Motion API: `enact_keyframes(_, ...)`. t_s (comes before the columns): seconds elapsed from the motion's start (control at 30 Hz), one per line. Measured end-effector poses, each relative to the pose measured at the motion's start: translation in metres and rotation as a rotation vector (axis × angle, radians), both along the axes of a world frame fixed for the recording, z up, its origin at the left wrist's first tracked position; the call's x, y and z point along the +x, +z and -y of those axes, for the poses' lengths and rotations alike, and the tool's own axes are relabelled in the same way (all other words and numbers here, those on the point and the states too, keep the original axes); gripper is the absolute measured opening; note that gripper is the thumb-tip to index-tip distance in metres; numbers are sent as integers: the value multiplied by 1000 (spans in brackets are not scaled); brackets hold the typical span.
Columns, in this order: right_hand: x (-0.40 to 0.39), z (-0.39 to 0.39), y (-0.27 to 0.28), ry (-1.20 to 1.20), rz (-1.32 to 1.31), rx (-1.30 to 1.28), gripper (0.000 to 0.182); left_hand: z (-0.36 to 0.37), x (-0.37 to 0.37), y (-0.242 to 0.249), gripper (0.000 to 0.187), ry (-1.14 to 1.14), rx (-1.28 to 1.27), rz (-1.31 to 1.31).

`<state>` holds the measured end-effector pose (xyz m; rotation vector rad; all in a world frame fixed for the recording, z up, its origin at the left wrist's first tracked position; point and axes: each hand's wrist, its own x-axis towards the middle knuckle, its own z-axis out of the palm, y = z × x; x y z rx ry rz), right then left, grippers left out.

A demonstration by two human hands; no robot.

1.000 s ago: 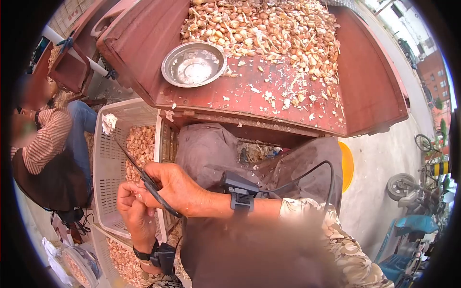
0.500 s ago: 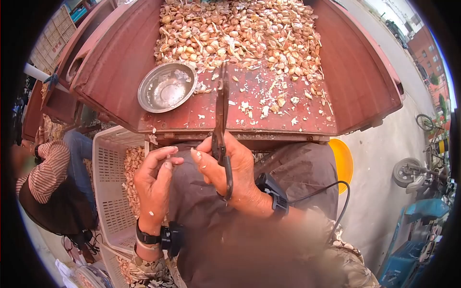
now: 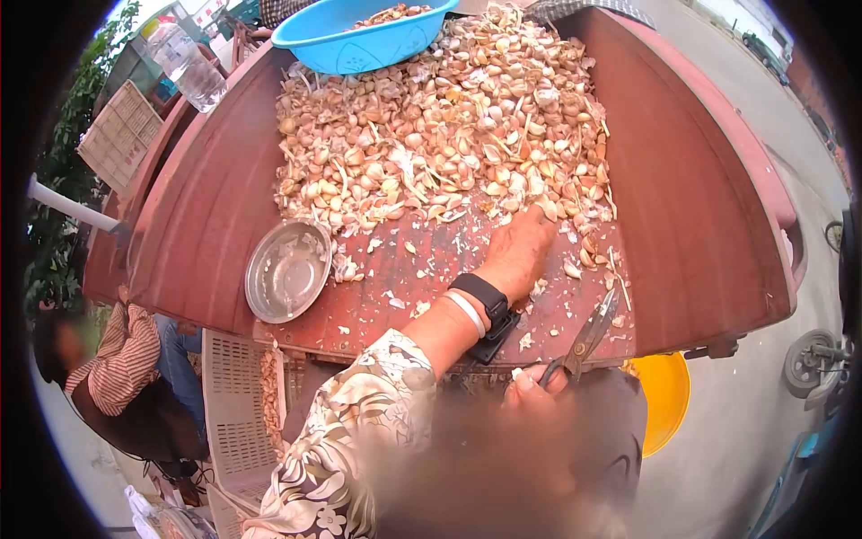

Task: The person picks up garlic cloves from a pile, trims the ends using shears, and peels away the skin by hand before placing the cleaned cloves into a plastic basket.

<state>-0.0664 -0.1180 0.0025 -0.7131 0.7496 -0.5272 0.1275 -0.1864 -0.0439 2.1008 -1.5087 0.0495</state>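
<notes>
My left hand [image 3: 523,250] reaches across to the near edge of a heap of garlic cloves [image 3: 413,153] on a red metal tray [image 3: 377,305]. Its fingers point down among the cloves, mostly hidden by the back of the hand. Below it, close to my lap, my right hand [image 3: 537,388] is closed around the handles of dark scissors [image 3: 588,337]. Their blades point up and right over the tray's front edge. Something small and whitish shows at the right fingertips. Left of my hands, a metal bowl [image 3: 289,271] rests on the tray, tilted in view.
A blue basin [image 3: 364,40] with cloves stands at the far end. Raised red side walls [image 3: 691,180] flank the tray. Below are a white plastic crate [image 3: 238,404] and a yellow bucket [image 3: 666,404]. A seated person [image 3: 135,377] is at left; a bottle [image 3: 184,63] is behind.
My left hand has moved from above my lap forward and right to the cloves. The right hand with the scissors has moved lower and right. The view has tilted up, revealing the blue basin.
</notes>
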Motion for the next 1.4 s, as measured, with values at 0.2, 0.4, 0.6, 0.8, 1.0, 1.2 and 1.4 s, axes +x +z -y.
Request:
enact_keyframes(0.2,-13,11,7,24,123,34,11,-30,-3,66,16,-21,-217,166)
enact_keyframes(0.4,-23,13,15,116,46,37,16,-56,103,171,61,390,-420,988)
enact_keyframes(0.6,-25,19,11,91,167,134,16,-8,47,64,32,-49,-171,270)
enact_keyframes(0.8,-18,23,5,67,121,163,16,23,25,13,21,-220,75,321)
enact_keyframes(1.0,-16,21,2,26,158,134,13,-28,42,11,10,-44,128,244)
enact_keyframes(1.2,-18,20,-11,85,141,-21,13,-89,39,13,20,93,-261,-911)
enact_keyframes(1.4,-16,11,1,230,-30,-217,17,-129,-17,53,27,45,-389,-1570)
